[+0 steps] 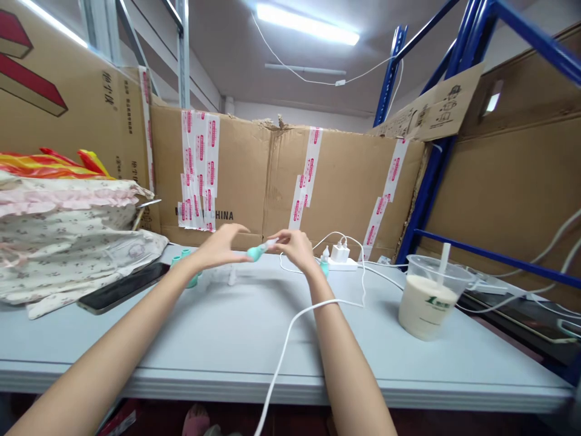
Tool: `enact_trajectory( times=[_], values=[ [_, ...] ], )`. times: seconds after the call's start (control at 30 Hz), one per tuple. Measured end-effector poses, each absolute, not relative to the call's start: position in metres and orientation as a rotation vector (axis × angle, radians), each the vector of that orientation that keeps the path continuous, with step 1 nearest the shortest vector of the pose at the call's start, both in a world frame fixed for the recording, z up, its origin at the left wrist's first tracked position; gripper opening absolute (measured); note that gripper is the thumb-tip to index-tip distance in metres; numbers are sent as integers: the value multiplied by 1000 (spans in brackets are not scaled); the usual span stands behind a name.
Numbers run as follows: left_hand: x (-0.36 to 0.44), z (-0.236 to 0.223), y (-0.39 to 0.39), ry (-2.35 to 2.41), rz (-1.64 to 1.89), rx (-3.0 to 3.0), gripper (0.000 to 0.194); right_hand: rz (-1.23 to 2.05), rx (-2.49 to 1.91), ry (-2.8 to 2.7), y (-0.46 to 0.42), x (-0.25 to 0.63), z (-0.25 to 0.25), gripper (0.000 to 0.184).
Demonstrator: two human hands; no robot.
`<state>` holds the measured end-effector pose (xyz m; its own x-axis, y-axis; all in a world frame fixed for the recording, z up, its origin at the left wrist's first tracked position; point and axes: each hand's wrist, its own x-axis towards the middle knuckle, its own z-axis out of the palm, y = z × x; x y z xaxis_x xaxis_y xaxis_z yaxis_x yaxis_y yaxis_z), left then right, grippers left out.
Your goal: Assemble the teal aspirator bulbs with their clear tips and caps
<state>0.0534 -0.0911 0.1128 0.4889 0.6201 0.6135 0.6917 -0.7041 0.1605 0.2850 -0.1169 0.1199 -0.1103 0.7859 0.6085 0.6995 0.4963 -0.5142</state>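
Note:
My right hand (295, 247) pinches the pale clear tip of a small teal squeeze bulb (255, 253), held tilted above the table. The bulb end points left, toward my left hand (222, 245). That hand is open, with a wide gap between thumb and curved fingers; its thumb tip is beside the bulb, and I cannot tell whether they touch. Behind my left wrist stand several teal pieces (186, 252), partly hidden. A small clear tip (232, 276) stands on the table below the hands. Another teal bulb with a clear tip (325, 263) stands upright behind my right wrist.
A cup of milky drink with a straw (429, 303) stands on the table (218, 351) at right. A white cable (290, 330) crosses my right forearm from a power strip (344, 264). At left lie a phone (124, 287) and floral cloth (68, 242). Cardboard (245, 169) walls the back.

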Motion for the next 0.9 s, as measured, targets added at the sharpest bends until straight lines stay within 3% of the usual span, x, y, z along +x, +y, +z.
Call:
enact_trajectory(
  times=[0.07, 0.13, 0.37, 0.7, 0.8, 0.9],
  values=[
    [83, 122, -93, -1124, -785, -2898, 64, 248, -1044, -1849, -110, 273, 111, 18],
    [103, 124, -91, -1158, -728, -3059, 52, 265, -983, -1768, -103, 268, 101, 18],
    [106, 91, -85, -1448, -1176, -2641, 32, -53, -968, -1603, -99, 250, 78, 13],
    [106, 76, -89, -1503, -1432, -2464, 41, 43, -918, -1494, -108, 230, 68, 14],
    [108, 75, -90, -1515, -1544, -2488, 39, 187, -884, -1322, -106, 232, 70, 16],
    [111, 75, -94, -1453, -1626, -2538, 44, 548, -799, -1149, -98, 239, 73, 25]
  ],
)
